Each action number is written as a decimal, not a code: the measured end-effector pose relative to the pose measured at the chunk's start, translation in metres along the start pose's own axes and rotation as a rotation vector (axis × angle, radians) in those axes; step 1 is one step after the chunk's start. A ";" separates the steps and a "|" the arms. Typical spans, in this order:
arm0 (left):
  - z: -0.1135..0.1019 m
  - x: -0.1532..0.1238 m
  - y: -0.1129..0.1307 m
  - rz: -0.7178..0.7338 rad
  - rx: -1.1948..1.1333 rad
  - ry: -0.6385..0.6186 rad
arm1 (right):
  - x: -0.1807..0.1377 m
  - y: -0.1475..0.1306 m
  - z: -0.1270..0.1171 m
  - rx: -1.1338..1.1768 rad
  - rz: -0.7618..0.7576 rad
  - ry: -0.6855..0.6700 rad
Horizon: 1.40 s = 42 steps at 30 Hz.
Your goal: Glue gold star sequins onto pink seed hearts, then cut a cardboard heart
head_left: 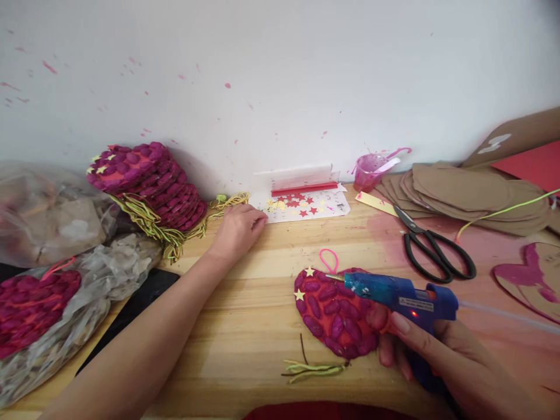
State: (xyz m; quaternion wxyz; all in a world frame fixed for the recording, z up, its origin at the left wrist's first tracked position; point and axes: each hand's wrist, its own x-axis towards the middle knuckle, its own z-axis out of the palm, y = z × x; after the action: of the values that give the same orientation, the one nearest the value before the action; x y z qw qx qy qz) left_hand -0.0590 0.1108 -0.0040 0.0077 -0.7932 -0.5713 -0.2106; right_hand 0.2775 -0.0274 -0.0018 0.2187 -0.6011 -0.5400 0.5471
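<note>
My right hand grips a blue hot glue gun with a small red light lit on its side. The gun's metal nozzle lies over the top of a heart-shaped ornament, covered with purple lumps on red. Two pale yellow stars sit on its upper left, a pink loop rises from its top, and a yellow-green tassel lies at its lower tip. Curled fingers close my left hand at the left edge of a white paper; what they hold, if anything, is hidden. Red and yellow stars are scattered on that paper.
Finished hearts with tassels stand stacked by the wall. Left are plastic bags and another heart. At right lie black-handled scissors, cardboard cutouts, a painted cutout and a pink-stained cup.
</note>
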 end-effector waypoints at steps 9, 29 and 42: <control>-0.028 -0.022 0.045 -0.601 -0.980 -0.050 | -0.002 -0.005 0.004 0.173 0.002 -0.023; -0.033 -0.096 0.109 -0.477 -1.077 -0.097 | -0.019 -0.014 0.001 0.075 -0.224 -0.007; -0.023 -0.131 0.120 0.573 -0.141 0.085 | -0.030 -0.034 0.001 -0.370 -0.347 0.057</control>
State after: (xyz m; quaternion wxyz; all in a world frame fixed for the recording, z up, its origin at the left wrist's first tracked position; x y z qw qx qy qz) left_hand 0.0092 -0.0548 -0.0004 0.0355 -0.9112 -0.3075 -0.2719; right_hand 0.2677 -0.0439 0.0399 0.2107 -0.5445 -0.7196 0.3759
